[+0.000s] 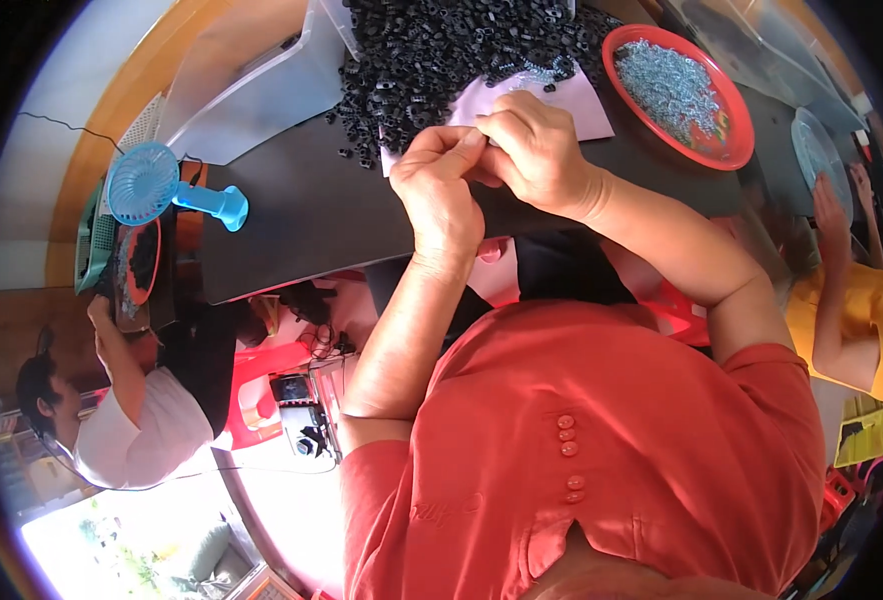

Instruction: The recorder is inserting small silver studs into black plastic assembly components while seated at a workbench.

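Observation:
My left hand [439, 190] and my right hand [539, 152] meet over the near edge of the dark table, fingertips pinched together. A small piece seems to sit between them, mostly hidden by the fingers; its kind cannot be made out. Just beyond my hands lies a pale pink sheet [591, 112]. Heaped behind and partly over it is a big pile of small black plastic parts [441, 50]. Several tiny clear pieces [531, 76] lie where the sheet meets the pile. To the right, a red round tray [735, 140] holds many small silvery-blue pieces [666, 90].
A translucent plastic bin [261, 105] stands at the left beside the pile. A blue fan [144, 185] lies near the table's left edge. One person [141, 430] in white works at the left; another [841, 330] in yellow reaches toward a clear round tray [819, 150] at the right.

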Motion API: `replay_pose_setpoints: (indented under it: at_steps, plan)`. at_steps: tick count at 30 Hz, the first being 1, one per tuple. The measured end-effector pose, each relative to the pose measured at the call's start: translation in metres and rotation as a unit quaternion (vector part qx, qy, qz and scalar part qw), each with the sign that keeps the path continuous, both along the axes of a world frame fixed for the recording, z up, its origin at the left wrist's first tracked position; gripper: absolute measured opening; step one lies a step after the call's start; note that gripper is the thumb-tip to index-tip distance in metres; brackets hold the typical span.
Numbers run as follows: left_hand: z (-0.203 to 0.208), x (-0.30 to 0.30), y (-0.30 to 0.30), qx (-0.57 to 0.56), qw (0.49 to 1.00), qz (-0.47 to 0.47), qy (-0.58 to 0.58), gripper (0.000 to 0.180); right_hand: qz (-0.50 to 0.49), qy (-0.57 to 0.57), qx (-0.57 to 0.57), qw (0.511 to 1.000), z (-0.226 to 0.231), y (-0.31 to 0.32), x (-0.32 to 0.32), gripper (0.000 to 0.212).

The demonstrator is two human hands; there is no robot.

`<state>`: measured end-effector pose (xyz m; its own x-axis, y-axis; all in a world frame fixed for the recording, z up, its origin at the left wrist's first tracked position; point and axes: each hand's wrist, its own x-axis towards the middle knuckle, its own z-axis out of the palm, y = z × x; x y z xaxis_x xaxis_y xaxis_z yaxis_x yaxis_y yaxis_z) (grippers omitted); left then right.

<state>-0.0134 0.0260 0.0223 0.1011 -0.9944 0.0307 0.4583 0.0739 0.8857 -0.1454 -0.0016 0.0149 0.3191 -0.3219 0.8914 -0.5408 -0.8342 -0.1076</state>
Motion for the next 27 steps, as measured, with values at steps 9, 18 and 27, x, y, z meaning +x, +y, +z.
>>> replay_pose_setpoints:
  at_steps: [9, 18, 27]
  plan:
    - [0.071, 0.075, -0.074, -0.186, 0.934, 0.2, -0.228, 0.005, -0.064, -0.124, 0.225, 0.964, 0.017, -0.031, -0.036, 0.023]
    - [0.046, 0.029, -0.087, -0.286, 0.781, 0.079, -0.55, 0.013, -0.013, -0.233, 0.384, 0.893, 0.029, -0.041, -0.081, 0.008]
    - [-0.022, -0.042, -0.105, -0.288, 0.637, -0.009, -0.715, 0.026, -0.027, -0.238, 0.372, 0.897, 0.012, -0.036, -0.074, 0.01]
